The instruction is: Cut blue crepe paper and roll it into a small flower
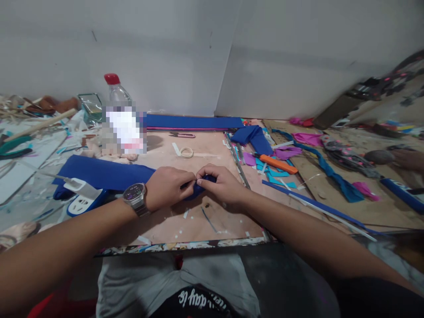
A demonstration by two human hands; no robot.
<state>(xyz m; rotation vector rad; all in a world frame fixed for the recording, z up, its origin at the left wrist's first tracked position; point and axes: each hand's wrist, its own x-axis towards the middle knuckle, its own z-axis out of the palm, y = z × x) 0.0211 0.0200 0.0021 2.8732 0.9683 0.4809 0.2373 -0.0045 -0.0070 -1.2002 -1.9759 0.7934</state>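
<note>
A long strip of blue fabric (109,171) lies across the table's left half, and its right end runs into both my hands. With fingers bent in a pinch, my left hand (170,183), a watch (135,195) on its wrist, grips the fabric. Close against it, my right hand (217,183) pinches the same piece, thumb and fingertips meeting the left fingertips. Part of the blue fabric is folded beneath the fingers and hidden. Beyond the hands lie a roll of tape (186,153) and small thread snips (182,135).
A plastic bottle (119,93) with a red cap stands at the back left. Near my left forearm sits a power strip (81,204). On the right are an orange utility knife (277,164), coloured fabric scraps (306,139) and another person's hand (402,163). A folded blue strip (195,122) lies by the wall.
</note>
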